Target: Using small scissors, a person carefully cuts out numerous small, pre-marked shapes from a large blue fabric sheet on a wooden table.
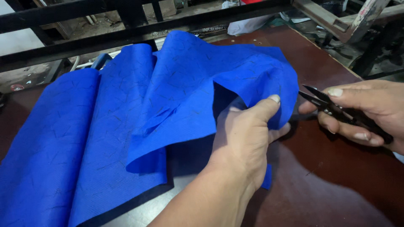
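Observation:
A large sheet of bright blue textured fabric [126, 117] lies in folds across a dark brown table [336, 176]. My left hand [246, 134] pinches the fabric's right edge between thumb and fingers and lifts it off the table. My right hand [366, 111] holds small black thread snips [332, 107], whose open pointed blades face left and sit just right of the held fabric edge. The blades do not touch the cloth.
A black metal frame [126, 29] runs along the table's far side. Behind it lie a dusty floor and white cloth [248, 25]. Wooden and metal parts of other furniture [345, 21] stand at the upper right.

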